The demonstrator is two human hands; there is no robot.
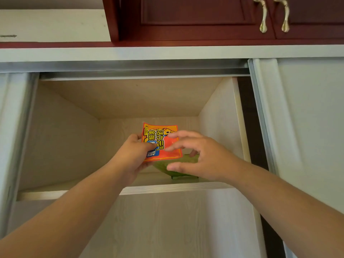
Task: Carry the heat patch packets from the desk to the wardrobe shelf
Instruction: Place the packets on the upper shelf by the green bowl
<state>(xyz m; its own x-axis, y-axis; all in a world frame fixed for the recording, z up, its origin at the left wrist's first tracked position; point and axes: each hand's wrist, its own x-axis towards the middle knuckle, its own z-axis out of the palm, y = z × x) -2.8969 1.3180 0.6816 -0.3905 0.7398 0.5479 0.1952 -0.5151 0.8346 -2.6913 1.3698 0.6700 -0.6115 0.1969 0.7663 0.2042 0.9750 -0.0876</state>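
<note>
Head view: left hand [133, 152] pinches orange packet [161, 141] above shelf [167, 189], inside wardrobe. Right hand [202, 155] spread, over green packet [178, 165] on shelf. Nearly done; orange packet not yet down.

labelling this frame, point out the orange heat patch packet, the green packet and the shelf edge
orange heat patch packet [161, 135]: head view, on its printed upper face
green packet [183, 158]: head view, on the strip showing between the fingers
shelf edge [176, 188]: head view, on the pale front lip

Pale sliding doors [307, 112] flank the opening below dark red cabinets [195, 17] with brass handles [263, 15].
</note>
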